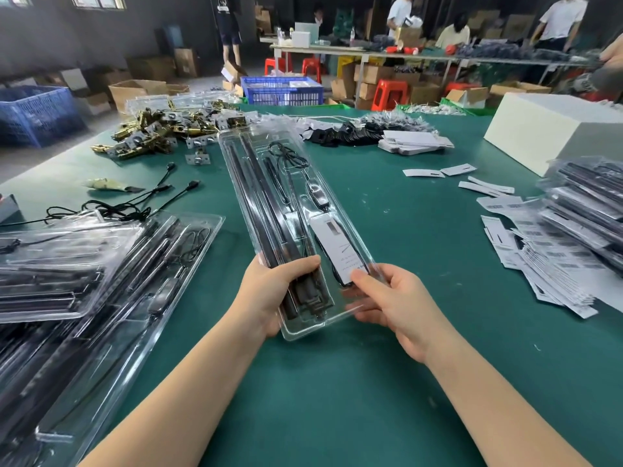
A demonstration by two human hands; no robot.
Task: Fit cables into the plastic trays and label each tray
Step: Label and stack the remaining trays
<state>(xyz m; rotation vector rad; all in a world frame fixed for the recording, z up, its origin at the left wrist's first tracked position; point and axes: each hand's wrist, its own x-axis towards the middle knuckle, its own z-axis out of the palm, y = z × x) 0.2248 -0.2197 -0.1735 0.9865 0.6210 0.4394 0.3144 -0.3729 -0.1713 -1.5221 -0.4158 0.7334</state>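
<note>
- Trays already filled [77, 264] sit stacked at the far left of the green tabletop [404, 237], with loose black cables [135, 203] lying just beyond them, not yet fitted.
- Left hand [269, 291] grips the near left corner of the clear plastic tray [286, 210], thumb curled over the top and pressing on the black rods [266, 210] inside, fingers underneath.
- That tray is held up off the tabletop, centre of view, running away from the person; a thin cable [290, 163] is coiled in its upper pocket.
- White label card [340, 251] lies in the tray's right-hand compartment.
- Right hand [387, 301] holds the near right edge, thumb tip on the lower end of the card, fingers curled beneath the rim.
- Looks to me like the labelling step, near done for this tray: the card wants pressing flat into its pocket, then the tray goes onto a pile.
- More barcode labels [546, 261] are heaped at the right, beside another stack of packed trays [586, 197].
</note>
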